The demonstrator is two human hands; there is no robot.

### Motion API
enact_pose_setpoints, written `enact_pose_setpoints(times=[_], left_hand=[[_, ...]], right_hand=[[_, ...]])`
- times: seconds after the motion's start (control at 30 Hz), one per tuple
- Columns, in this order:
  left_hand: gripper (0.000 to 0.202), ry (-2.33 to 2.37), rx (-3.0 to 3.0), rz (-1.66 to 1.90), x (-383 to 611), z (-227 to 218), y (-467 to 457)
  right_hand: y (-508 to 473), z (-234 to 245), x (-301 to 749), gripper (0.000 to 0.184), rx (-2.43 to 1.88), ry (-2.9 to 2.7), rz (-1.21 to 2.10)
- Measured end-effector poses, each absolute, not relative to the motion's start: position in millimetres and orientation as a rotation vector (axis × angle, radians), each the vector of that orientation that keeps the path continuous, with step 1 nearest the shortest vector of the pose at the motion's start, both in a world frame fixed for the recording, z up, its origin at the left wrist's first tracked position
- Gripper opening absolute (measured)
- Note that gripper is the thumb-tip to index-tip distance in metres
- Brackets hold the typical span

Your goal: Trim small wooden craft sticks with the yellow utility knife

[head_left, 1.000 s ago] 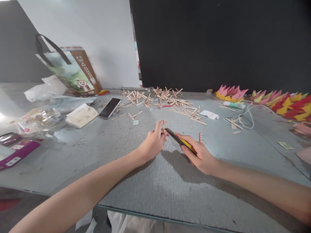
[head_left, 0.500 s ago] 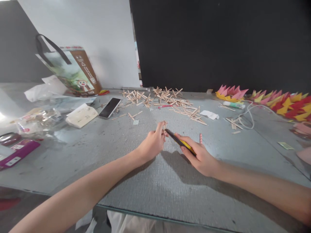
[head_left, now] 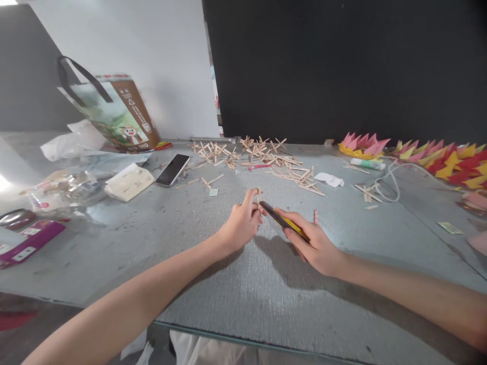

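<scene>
My left hand (head_left: 240,223) pinches a small wooden stick (head_left: 258,195), held upright just above the grey table (head_left: 243,294). My right hand (head_left: 315,246) grips a yellow and black utility knife (head_left: 283,221), and the knife's tip meets the stick near its lower end. Both hands hover over the middle of the table, close together. A short pink piece (head_left: 315,217) lies just right of the knife.
A heap of wooden sticks and stick crosses (head_left: 258,157) lies at the back. Left of it are a phone (head_left: 173,169), a paper bag (head_left: 114,114), plastic packets (head_left: 61,187) and a purple box (head_left: 26,242). Folded paper crowns (head_left: 429,157), a glue tube (head_left: 366,163) and a white cable (head_left: 391,182) sit right.
Hardly anything differs: the hands stay in the same grip, with the knife tip shifting slightly against the stick. The camera view dips a little.
</scene>
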State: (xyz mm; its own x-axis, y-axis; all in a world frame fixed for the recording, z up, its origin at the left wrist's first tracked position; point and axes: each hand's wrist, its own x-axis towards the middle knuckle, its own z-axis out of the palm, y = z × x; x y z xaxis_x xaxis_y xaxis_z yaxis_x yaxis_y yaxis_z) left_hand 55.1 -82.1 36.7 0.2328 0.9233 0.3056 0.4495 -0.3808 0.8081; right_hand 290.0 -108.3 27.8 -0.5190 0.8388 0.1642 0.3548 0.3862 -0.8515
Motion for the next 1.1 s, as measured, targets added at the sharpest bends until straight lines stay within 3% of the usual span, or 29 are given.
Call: enact_pose_setpoints(times=[0.2, 0.5, 0.67, 0.93, 1.1], left_hand=[[0.038, 1.023, 1.647, 1.118, 56, 30, -77], [0.046, 1.219, 1.847, 1.041, 54, 32, -79], [0.057, 1.224, 2.078, 0.944, 48, 26, -74], [0.052, 1.11, 1.659, 1.087, 58, 31, -79], [0.052, 1.181, 1.738, 1.073, 58, 32, -80]], right_hand=[[-107, 25, 292, 0.05, -1.004, -2.033, 1.142], [-110, 31, 287, 0.044, -0.988, -2.22, 0.718], [-111, 29, 287, 0.045, -1.0, -2.236, 0.701], [-113, 28, 286, 0.049, -0.992, -2.259, 0.607], [-114, 26, 286, 0.049, -1.013, -2.274, 0.591]])
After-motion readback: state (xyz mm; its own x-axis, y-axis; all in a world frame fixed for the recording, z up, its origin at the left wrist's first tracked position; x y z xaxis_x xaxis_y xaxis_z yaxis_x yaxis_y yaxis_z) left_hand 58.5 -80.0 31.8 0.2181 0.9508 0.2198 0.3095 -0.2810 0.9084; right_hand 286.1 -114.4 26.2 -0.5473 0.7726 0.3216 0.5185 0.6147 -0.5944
